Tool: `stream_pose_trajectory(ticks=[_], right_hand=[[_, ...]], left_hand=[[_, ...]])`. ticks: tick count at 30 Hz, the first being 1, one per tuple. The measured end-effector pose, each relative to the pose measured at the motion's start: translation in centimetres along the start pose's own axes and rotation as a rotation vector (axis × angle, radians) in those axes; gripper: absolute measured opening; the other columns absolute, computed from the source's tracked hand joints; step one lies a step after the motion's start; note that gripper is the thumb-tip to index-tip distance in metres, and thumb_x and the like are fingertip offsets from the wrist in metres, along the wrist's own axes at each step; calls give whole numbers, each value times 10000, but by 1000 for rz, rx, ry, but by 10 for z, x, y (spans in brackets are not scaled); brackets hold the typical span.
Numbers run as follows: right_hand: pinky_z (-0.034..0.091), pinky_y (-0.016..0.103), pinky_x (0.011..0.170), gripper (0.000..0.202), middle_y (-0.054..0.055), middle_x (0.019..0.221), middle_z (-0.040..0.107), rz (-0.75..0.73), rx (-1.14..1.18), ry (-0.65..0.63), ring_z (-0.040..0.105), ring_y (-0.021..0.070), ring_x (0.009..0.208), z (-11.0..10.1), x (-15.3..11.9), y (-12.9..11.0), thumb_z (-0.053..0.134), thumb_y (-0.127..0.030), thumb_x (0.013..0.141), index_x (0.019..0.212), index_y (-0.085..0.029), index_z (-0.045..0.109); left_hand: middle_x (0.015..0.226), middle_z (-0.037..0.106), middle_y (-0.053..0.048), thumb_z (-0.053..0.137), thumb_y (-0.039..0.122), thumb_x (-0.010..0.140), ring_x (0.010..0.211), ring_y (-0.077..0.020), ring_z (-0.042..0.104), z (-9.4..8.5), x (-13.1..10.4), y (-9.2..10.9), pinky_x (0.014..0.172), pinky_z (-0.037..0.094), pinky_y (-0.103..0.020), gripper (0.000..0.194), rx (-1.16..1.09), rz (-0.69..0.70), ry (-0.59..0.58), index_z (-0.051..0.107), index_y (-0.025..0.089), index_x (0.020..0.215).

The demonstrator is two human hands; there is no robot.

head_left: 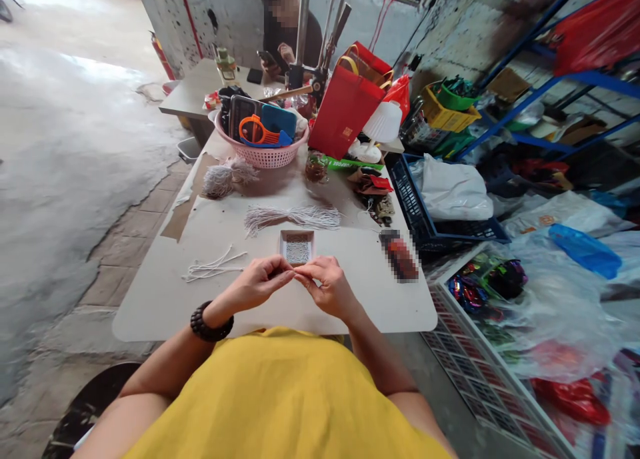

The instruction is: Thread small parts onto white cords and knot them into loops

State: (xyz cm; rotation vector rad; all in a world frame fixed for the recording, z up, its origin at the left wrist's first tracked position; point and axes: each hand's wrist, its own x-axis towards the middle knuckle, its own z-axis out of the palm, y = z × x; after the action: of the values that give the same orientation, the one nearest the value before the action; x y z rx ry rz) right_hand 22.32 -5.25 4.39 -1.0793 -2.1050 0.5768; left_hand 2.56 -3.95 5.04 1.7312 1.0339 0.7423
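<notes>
My left grip (264,276) and right grip (326,286) are each pinched together, nearly meeting beside a small open box (297,234) on the worktop (395,307); I cannot tell what they hold.

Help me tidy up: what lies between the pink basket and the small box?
In the head view, a bundle of white strings lies between the pink basket and the small box.
</notes>
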Motion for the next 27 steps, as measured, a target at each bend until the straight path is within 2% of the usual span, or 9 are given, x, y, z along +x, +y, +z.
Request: stream_pose_trajectory(ticks=[5, 11, 14, 17, 19, 23, 25, 27], right_hand=[[366, 331, 759, 100, 7, 718, 664, -4, -24, -13, 594, 153, 710, -6, 1, -7, 576, -207, 852, 767, -223, 626], [375, 335, 771, 112, -2, 711, 675, -14, 55, -38, 589, 151, 693, -14, 3, -10, 567, -206, 837, 729, -229, 588], [388, 321, 785, 11, 6, 781, 674, 8, 39, -68, 607, 154, 748, -16, 3, -9, 598, -223, 827, 816, -223, 599], [394, 320, 814, 254, 39, 920, 678, 12, 7, -125, 621, 173, 846, -17, 4, -8, 681, -295, 795, 1018, -207, 596], [392, 323, 829, 334, 48, 943, 679, 4, -11, -124, 622, 180, 869, -16, 5, -9, 700, -330, 789, 1076, -205, 584], [369, 312, 813, 112, 30, 840, 675, -21, -82, -87, 612, 160, 819, -12, 8, -13, 587, -307, 893, 946, -211, 612], [355, 305, 785, 133, 23, 780, 654, -56, -123, -93, 593, 148, 777, -11, 8, -15, 513, -263, 932, 860, -204, 608], [344, 301, 758, 156, 20, 744, 631, -89, -147, -120, 570, 141, 743, -11, 7, -15, 491, -220, 923, 808, -196, 593]], left_hand=[[550, 480, 44, 535, 370, 896, 514, -79, 358, -3, -6, 3, 467, 291, -194, 268, 22, 26, 1, 626, 155, 765], [595, 517, 15, 565, 428, 875, 547, -92, 403, -2, -10, 1, 488, 339, -201, 308, -139, -42, -6, 626, 146, 768], [573, 486, 26, 570, 443, 871, 517, -84, 367, -2, -8, -1, 468, 307, -203, 317, -145, -32, 14, 620, 145, 775], [529, 421, 50, 567, 417, 878, 481, -74, 306, -3, -6, 0, 447, 256, -204, 292, -89, -16, 62, 609, 145, 779], [532, 427, 50, 559, 391, 884, 481, -73, 311, -3, -6, 2, 450, 256, -203, 271, -59, -6, 63, 606, 146, 777], [542, 443, 50, 535, 361, 898, 484, -74, 321, -3, -7, 3, 456, 262, -202, 253, -14, 9, 56, 609, 151, 776], [528, 440, 55, 522, 366, 906, 475, -75, 318, -4, -8, 2, 455, 260, -202, 264, 18, 6, 37, 618, 154, 781], [534, 486, 46, 508, 371, 918, 481, -79, 357, -7, -10, 0, 472, 285, -201, 279, 67, 3, -38, 641, 155, 801]])
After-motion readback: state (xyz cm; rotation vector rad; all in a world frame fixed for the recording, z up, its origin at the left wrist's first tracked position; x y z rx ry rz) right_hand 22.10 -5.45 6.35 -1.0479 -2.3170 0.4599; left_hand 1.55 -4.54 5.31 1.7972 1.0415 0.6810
